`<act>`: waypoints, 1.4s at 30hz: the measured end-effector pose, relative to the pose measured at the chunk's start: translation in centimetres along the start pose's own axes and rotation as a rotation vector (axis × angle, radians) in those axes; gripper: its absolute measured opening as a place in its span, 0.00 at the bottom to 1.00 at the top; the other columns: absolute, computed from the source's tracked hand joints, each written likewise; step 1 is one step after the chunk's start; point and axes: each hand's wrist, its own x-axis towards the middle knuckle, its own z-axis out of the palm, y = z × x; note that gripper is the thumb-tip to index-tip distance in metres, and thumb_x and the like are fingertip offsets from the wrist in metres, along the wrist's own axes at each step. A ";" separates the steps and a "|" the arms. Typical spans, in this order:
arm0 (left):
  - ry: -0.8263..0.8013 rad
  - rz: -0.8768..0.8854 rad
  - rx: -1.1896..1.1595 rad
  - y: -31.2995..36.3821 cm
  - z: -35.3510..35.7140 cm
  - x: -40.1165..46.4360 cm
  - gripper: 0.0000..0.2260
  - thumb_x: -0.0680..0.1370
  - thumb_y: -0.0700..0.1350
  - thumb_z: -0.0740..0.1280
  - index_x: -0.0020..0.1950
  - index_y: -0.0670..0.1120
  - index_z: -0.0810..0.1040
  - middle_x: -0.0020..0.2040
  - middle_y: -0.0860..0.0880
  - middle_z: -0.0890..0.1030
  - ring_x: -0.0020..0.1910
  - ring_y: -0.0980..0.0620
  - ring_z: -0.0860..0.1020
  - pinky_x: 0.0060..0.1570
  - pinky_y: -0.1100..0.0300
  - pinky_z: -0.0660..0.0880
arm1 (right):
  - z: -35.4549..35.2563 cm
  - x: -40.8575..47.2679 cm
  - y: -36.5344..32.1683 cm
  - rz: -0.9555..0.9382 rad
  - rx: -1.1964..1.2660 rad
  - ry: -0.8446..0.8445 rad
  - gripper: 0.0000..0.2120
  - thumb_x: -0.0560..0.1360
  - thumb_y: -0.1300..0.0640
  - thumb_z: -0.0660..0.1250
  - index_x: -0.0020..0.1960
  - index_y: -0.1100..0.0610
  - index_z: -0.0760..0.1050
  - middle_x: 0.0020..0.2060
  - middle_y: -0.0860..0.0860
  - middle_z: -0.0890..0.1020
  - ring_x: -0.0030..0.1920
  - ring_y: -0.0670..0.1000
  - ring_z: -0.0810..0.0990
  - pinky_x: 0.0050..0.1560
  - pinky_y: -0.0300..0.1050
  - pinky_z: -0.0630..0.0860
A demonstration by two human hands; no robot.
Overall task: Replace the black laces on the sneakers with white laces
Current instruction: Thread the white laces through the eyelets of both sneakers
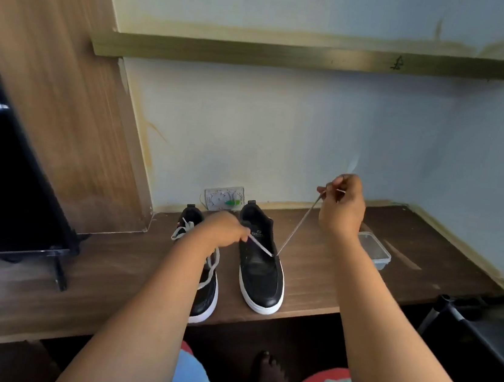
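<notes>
Two black sneakers with white soles stand side by side on the wooden desk (328, 282), toes toward me. The left sneaker (208, 293) carries a loose white lace (211, 265), partly hidden by my left forearm. The right sneaker (261, 274) has a white lace (299, 223) running through a low eyelet. My left hand (224, 228) pinches one end of that lace just above the shoe. My right hand (343, 202) is raised higher and pinches the other end, pulling it taut up and to the right.
A black monitor (1, 176) on a stand fills the left side of the desk. A clear plastic box (373, 250) sits right of the shoes. A wall socket (224, 200) lies behind them. A dark rack (481, 330) stands at the right edge.
</notes>
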 end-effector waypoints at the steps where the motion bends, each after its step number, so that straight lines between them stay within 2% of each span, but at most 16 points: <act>1: 0.023 0.012 -0.027 0.8 -0.8 -0.7 0.10 0.76 0.47 0.67 0.46 0.41 0.81 0.43 0.42 0.79 0.38 0.48 0.74 0.41 0.57 0.70 | -0.3 0.4 -1.2 -0.036 -0.070 -0.018 0.15 0.77 0.69 0.56 0.41 0.49 0.67 0.39 0.49 0.77 0.40 0.50 0.79 0.40 0.40 0.72; 3: 0.070 0.005 -0.046 1.8 -2.2 -1.8 0.09 0.75 0.46 0.67 0.47 0.40 0.81 0.41 0.44 0.76 0.37 0.48 0.73 0.41 0.58 0.68 | -1.0 1.4 -3.0 -0.070 -0.201 -0.062 0.11 0.76 0.69 0.57 0.44 0.54 0.69 0.42 0.53 0.79 0.41 0.54 0.76 0.39 0.44 0.70; 7: 0.110 -0.011 -0.109 2.7 -2.8 -3.5 0.06 0.75 0.43 0.66 0.42 0.42 0.79 0.42 0.44 0.77 0.38 0.48 0.73 0.41 0.59 0.69 | -2.1 2.7 -4.8 -0.042 -0.354 -0.127 0.12 0.74 0.71 0.55 0.45 0.56 0.71 0.46 0.57 0.79 0.45 0.60 0.79 0.44 0.54 0.77; 10: 0.156 0.010 -0.008 2.4 -1.5 -4.4 0.11 0.74 0.45 0.67 0.50 0.39 0.80 0.53 0.42 0.81 0.49 0.45 0.79 0.45 0.57 0.73 | -2.4 2.3 -4.4 0.032 -0.428 -0.208 0.12 0.75 0.70 0.56 0.45 0.56 0.71 0.43 0.55 0.78 0.45 0.60 0.81 0.45 0.53 0.78; 12: 0.162 0.000 -0.043 1.7 -0.6 -4.7 0.13 0.71 0.46 0.68 0.51 0.40 0.81 0.55 0.43 0.81 0.52 0.45 0.79 0.47 0.57 0.74 | -2.1 1.9 -3.6 0.153 -0.286 -0.196 0.13 0.76 0.70 0.56 0.42 0.55 0.71 0.43 0.55 0.78 0.45 0.58 0.83 0.44 0.51 0.79; 14: 0.129 -0.022 -0.170 1.2 -0.1 -5.1 0.07 0.67 0.44 0.69 0.38 0.41 0.81 0.42 0.44 0.82 0.42 0.47 0.80 0.42 0.59 0.73 | -1.8 1.8 -3.5 0.382 0.024 -0.126 0.15 0.78 0.71 0.55 0.39 0.54 0.68 0.43 0.55 0.77 0.44 0.55 0.83 0.44 0.48 0.76; 16: 0.085 -0.030 -0.301 1.0 -0.2 -5.3 0.04 0.69 0.39 0.69 0.35 0.40 0.79 0.37 0.43 0.82 0.38 0.48 0.80 0.44 0.60 0.75 | -2.1 2.1 -4.0 0.587 0.322 -0.043 0.17 0.78 0.73 0.53 0.39 0.54 0.65 0.42 0.56 0.75 0.45 0.55 0.82 0.50 0.48 0.78; 18: 0.064 -0.020 -0.367 0.5 -0.6 -5.3 0.05 0.70 0.35 0.69 0.35 0.40 0.75 0.38 0.42 0.82 0.39 0.48 0.82 0.45 0.59 0.75 | -2.9 2.9 -4.1 0.675 0.459 0.039 0.17 0.78 0.75 0.51 0.40 0.55 0.65 0.45 0.58 0.76 0.43 0.54 0.81 0.55 0.52 0.79; 21: 0.116 -0.018 -0.345 -0.6 -0.8 -5.0 0.10 0.67 0.35 0.72 0.32 0.43 0.72 0.34 0.43 0.79 0.40 0.45 0.82 0.39 0.59 0.71 | -3.8 3.5 -3.8 0.641 0.376 0.110 0.18 0.77 0.75 0.49 0.39 0.54 0.64 0.46 0.57 0.75 0.37 0.50 0.79 0.51 0.49 0.80; 25: 0.230 -0.011 -0.233 -1.3 -0.8 -4.6 0.13 0.69 0.41 0.76 0.30 0.43 0.74 0.31 0.46 0.78 0.33 0.49 0.76 0.37 0.60 0.70 | -3.5 3.1 -3.7 0.484 0.220 0.111 0.18 0.75 0.73 0.48 0.38 0.52 0.64 0.40 0.53 0.74 0.39 0.50 0.80 0.44 0.45 0.76; 28: 0.155 -0.014 -0.060 -1.2 -0.4 -4.6 0.12 0.76 0.50 0.70 0.38 0.42 0.82 0.40 0.46 0.82 0.38 0.49 0.77 0.42 0.59 0.71 | -3.4 2.8 -3.9 0.334 0.168 0.172 0.19 0.73 0.73 0.47 0.38 0.51 0.65 0.37 0.48 0.72 0.43 0.50 0.81 0.43 0.40 0.73; 30: 0.060 -0.067 -0.077 -1.3 0.0 -4.6 0.15 0.81 0.50 0.63 0.47 0.41 0.84 0.49 0.43 0.83 0.40 0.51 0.77 0.43 0.58 0.71 | -3.4 2.8 -4.2 0.218 0.128 0.193 0.20 0.74 0.73 0.47 0.38 0.50 0.65 0.37 0.47 0.72 0.44 0.49 0.80 0.43 0.37 0.72; 33: 0.053 -0.101 -0.090 -0.8 0.3 -4.5 0.14 0.81 0.47 0.62 0.49 0.43 0.85 0.54 0.41 0.81 0.48 0.45 0.79 0.49 0.55 0.72 | -2.5 2.3 -4.9 0.053 0.087 0.064 0.21 0.74 0.74 0.47 0.40 0.49 0.65 0.39 0.47 0.73 0.43 0.49 0.80 0.42 0.38 0.73; 36: 0.049 -0.042 -0.137 1.3 0.4 -4.5 0.12 0.79 0.46 0.63 0.37 0.44 0.77 0.41 0.44 0.78 0.39 0.49 0.74 0.37 0.59 0.68 | -0.9 1.4 -5.7 -0.042 0.048 -0.110 0.20 0.74 0.74 0.49 0.42 0.49 0.67 0.39 0.48 0.74 0.38 0.47 0.78 0.36 0.38 0.73; 39: 0.085 -0.003 -0.332 4.2 -0.1 -4.5 0.06 0.74 0.43 0.66 0.37 0.45 0.77 0.41 0.44 0.78 0.40 0.48 0.75 0.41 0.59 0.69 | 0.2 0.4 -6.1 0.025 0.041 -0.307 0.19 0.75 0.74 0.53 0.45 0.51 0.70 0.39 0.50 0.75 0.36 0.46 0.77 0.35 0.37 0.74; 42: 0.108 0.087 -0.381 6.7 -1.1 -5.4 0.05 0.74 0.41 0.68 0.38 0.43 0.78 0.36 0.47 0.78 0.35 0.50 0.75 0.41 0.60 0.71 | 0.2 -0.3 -6.3 0.094 0.028 -0.556 0.15 0.76 0.71 0.58 0.51 0.53 0.74 0.41 0.54 0.77 0.36 0.48 0.79 0.36 0.38 0.75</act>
